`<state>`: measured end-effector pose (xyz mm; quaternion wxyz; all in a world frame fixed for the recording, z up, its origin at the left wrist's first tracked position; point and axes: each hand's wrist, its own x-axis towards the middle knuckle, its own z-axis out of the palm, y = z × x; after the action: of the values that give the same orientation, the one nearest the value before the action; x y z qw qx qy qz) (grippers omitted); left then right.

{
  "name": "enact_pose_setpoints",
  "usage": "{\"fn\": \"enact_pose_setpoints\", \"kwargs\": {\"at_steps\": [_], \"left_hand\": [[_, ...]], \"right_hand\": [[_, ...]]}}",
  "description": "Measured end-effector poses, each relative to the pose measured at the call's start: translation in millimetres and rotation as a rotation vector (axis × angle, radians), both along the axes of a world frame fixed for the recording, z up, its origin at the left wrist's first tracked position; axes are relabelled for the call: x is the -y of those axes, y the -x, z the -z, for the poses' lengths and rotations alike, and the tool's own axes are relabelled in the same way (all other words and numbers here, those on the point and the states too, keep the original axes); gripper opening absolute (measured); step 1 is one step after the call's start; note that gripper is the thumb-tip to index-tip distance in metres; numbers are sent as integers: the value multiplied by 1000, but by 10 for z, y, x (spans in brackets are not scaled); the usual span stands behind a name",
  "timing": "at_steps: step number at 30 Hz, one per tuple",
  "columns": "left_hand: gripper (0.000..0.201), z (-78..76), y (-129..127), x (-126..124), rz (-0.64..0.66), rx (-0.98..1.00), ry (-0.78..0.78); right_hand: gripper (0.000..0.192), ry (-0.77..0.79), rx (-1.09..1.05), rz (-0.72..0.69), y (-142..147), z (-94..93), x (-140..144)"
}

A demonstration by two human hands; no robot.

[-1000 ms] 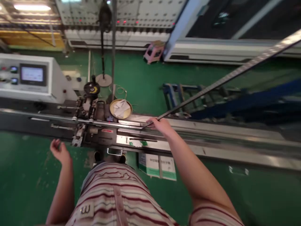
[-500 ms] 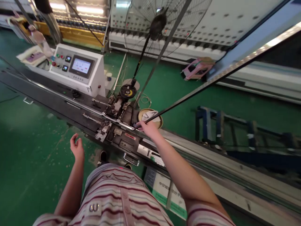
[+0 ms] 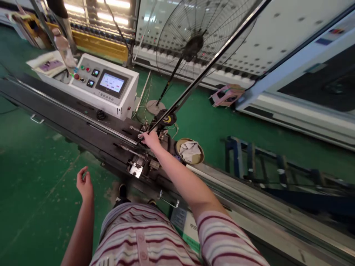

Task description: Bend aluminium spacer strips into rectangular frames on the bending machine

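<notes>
A: Right hand (image 3: 150, 139), fingers closed around the lower end of a long thin metal strip (image 3: 205, 70). Where does the strip run?

B: From the grip it rises diagonally up and to the right, crossing in front of the standing fan (image 3: 194, 38) and leaving the view at the top edge. Its lower end sits at the clamp mechanism (image 3: 155, 135) on the long machine bed (image 3: 69, 122).

A: And the left hand (image 3: 84, 184)?

B: Held out at the side above the green floor (image 3: 36, 177), well apart from the machine; fingers loosely curled, holding nothing.

A: Surroundings?

B: White control box with a lit touchscreen (image 3: 111, 82) and coloured buttons stands behind the bed, left of the grip. Round tray (image 3: 190, 151) containing a crumpled cloth lies just right of the forearm. Pink stool (image 3: 227, 94) stands further back on the floor, and a blue rack (image 3: 249, 159) is at the right.
</notes>
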<state>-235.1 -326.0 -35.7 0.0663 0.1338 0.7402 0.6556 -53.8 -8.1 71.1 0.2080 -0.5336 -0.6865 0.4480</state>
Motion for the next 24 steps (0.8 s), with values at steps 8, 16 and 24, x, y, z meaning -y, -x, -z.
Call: {"fn": "enact_pose_setpoints", "kwargs": {"at_steps": [8, 16, 24], "left_hand": [[34, -11, 271, 20, 99, 53, -34], [36, -143, 101, 867, 81, -31, -4], [44, -693, -580, 2054, -28, -249, 12]], "right_hand": [[27, 20, -150, 91, 393, -546, 151], [22, 22, -252, 110, -1005, -1470, 1124], [21, 182, -204, 124, -2894, -286, 2789]]}}
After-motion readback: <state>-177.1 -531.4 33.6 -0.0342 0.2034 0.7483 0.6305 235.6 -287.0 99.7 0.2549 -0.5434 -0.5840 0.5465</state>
